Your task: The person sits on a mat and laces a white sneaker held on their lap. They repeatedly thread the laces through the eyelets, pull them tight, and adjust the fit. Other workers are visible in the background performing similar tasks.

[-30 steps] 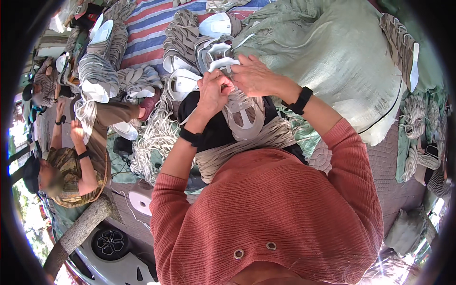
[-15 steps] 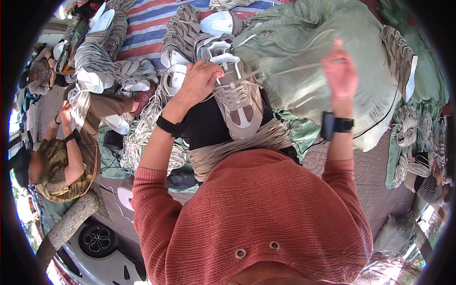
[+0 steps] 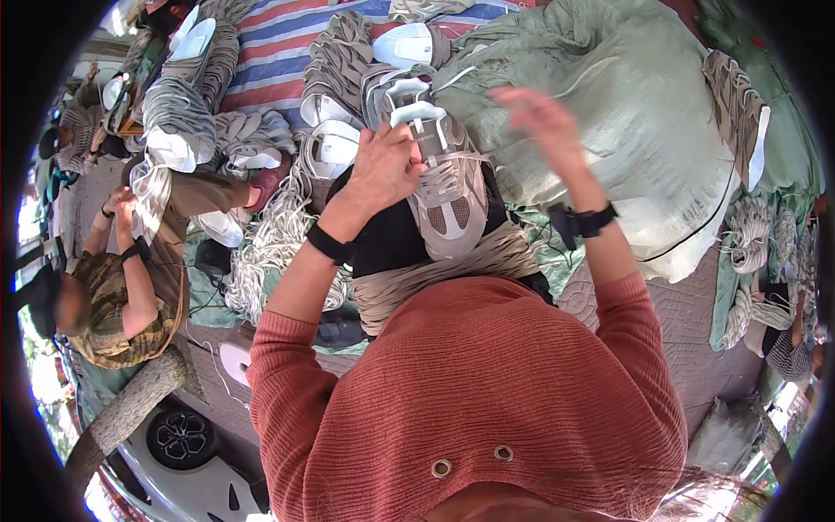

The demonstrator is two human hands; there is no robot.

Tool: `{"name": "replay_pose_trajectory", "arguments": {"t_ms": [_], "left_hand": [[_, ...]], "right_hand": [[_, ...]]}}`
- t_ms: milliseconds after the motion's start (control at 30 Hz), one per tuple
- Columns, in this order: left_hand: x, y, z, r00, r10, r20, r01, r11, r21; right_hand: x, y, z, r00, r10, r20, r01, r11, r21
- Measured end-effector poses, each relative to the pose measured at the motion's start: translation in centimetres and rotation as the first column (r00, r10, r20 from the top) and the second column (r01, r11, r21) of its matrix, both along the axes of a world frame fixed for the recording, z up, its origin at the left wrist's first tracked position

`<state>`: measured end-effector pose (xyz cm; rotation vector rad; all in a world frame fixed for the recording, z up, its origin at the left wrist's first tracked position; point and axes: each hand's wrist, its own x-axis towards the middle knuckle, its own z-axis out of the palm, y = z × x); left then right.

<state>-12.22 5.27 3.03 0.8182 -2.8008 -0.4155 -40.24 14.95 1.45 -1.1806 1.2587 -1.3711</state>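
A beige and brown mesh sneaker upper (image 3: 454,213) rests on my lap, toe toward me, its front partly laced in beige. My left hand (image 3: 381,174) is closed at its left eyelet edge, fingers bent against the upper; whether a lace is also between them is hidden. Off to the right of the shoe, above a pale green sack, my right hand (image 3: 544,126) is raised and smeared by motion. A short stretch of lace (image 3: 472,157) sticks out at the shoe's right side. Below the toe, a thick bundle of beige laces (image 3: 435,277) lies across my lap.
Stacks of sneaker uppers (image 3: 335,65) lie ahead on a striped sheet (image 3: 270,56). The big green sack (image 3: 644,130) fills the right side. White laces (image 3: 274,252) are heaped at left, near a seated person (image 3: 122,304). A wheeled vehicle (image 3: 178,435) stands lower left.
My right hand has swung left toward the shoe. The lace stretched out toward it earlier no longer shows taut. My left hand has shifted slightly down and right along the shoe.
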Motion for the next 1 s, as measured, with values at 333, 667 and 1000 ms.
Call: {"name": "replay_pose_trajectory", "arguments": {"t_ms": [333,667,1000], "left_hand": [[0.7,0.6,-0.5,0.941,0.282,-0.19,-0.114,0.789,0.604],[-0.6,2.7,-1.3,0.974,0.169,-0.152,-0.173,0.985,-0.014],[0.1,2.2,-1.0,0.943,0.094,-0.32,-0.005,0.963,0.269]], "right_hand": [[6.8,-4.0,1.0,0.486,0.304,-0.819,-0.397,0.912,0.103],[7.8,-5.3,0.8,0.639,0.424,-0.641,-0.357,0.902,0.241],[6.9,-2.7,1.0,0.383,0.147,-0.912,-0.515,0.854,-0.078]]}}
